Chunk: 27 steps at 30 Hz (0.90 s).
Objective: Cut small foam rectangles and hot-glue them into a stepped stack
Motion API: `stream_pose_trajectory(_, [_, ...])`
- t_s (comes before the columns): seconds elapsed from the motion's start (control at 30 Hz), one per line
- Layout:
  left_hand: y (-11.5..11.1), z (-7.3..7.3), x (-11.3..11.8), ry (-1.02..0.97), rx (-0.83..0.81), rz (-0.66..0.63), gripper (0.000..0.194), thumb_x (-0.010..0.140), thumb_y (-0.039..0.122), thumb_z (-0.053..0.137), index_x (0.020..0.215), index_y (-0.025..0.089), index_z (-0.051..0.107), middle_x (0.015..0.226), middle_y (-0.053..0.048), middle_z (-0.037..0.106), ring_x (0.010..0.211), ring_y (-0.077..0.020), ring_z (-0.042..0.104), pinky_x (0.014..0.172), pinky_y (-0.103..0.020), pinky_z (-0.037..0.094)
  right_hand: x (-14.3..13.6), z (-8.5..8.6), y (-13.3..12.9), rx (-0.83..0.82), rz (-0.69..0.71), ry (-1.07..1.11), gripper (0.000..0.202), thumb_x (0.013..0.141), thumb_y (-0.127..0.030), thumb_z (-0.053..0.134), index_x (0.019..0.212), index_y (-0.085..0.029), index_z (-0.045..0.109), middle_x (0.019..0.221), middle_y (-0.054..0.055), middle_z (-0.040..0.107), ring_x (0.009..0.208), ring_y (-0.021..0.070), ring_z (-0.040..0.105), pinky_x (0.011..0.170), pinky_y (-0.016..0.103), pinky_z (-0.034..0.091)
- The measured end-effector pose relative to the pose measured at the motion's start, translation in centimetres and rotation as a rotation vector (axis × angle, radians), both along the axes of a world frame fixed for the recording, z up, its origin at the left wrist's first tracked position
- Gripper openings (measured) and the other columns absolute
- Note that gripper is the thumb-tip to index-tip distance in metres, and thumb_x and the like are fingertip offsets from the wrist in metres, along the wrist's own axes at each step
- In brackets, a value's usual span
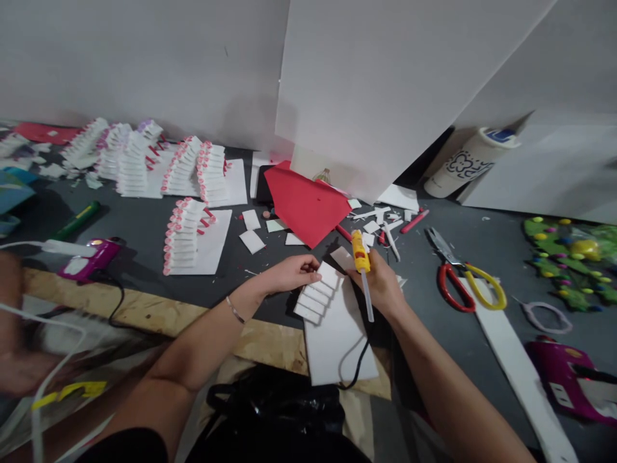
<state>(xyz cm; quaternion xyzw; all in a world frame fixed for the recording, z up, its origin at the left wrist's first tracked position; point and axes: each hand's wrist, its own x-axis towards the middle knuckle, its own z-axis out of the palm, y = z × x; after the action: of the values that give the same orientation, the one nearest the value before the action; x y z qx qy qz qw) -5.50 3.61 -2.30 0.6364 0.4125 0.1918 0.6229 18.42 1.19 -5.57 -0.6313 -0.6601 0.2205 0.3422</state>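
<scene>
My left hand [295, 272] is closed, its thumb and fingers pinching the upper left edge of a small stepped white piece [317, 297]. That piece sits over a white board [337, 341] at the table's front edge. My right hand [378, 280] is wrapped round a yellow glue gun [360, 251], with a clear glue stick jutting from its back end toward me. The gun's nozzle is hard to make out. A black cord curves down beside the board. Just beyond my hands lies a red sheet [308, 202].
Several stepped white pieces with pink tips [183, 238] stand at the left. White scraps [380, 222] lie beyond the gun. Scissors [456, 270], a white cup [467, 161] and a purple power strip [569, 379] are at the right. Another person's arm [14, 334] shows at far left.
</scene>
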Motion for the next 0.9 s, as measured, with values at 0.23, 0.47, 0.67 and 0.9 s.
stream_pose_trajectory(0.23, [-0.1,0.3,0.1,0.035,-0.016,0.02,0.021,0.077,0.032,0.065,0.089,0.016,0.058,0.079,0.0,0.057,0.074,-0.0138,0.052,0.069,-0.028,0.041,0.0,0.9,0.5,-0.004,-0.148,0.353,0.032,0.071,-0.046,0.069,0.088,-0.023,0.054,0.084,0.003,0.066,0.065,0.018,0.058,0.061,0.034,0.047])
stream_pose_trajectory(0.47, [0.2,-0.1,0.0,-0.082,-0.143,0.056,0.021,0.08,0.03,0.064,0.094,0.016,0.056,0.076,0.001,0.06,0.066,-0.0112,0.052,0.062,-0.026,0.038,0.1,1.7,0.8,-0.158,-0.095,0.698,0.032,0.068,-0.042,0.076,0.086,-0.024,0.055,0.085,0.0,0.066,0.046,0.008,0.045,0.042,0.026,0.039])
stream_pose_trajectory(0.67, [0.3,0.6,0.1,-0.1,-0.176,0.078,0.019,0.081,0.028,0.064,0.093,0.015,0.056,0.068,0.003,0.055,0.061,-0.0104,0.048,0.06,-0.026,0.037,-0.2,1.8,0.4,-0.208,-0.007,0.735,0.034,0.07,-0.043,0.077,0.087,-0.022,0.057,0.085,-0.001,0.066,0.046,0.0062,0.044,0.041,0.023,0.039])
stream_pose_trajectory(0.9, [0.3,0.5,0.1,-0.124,-0.181,0.055,0.021,0.082,0.03,0.065,0.094,0.016,0.056,0.066,0.004,0.053,0.058,-0.0097,0.047,0.057,-0.025,0.037,-0.3,1.6,0.3,-0.178,0.098,0.611,0.027,0.078,-0.044,0.071,0.087,-0.023,0.057,0.082,0.0,0.064,0.049,0.0083,0.046,0.044,0.025,0.042])
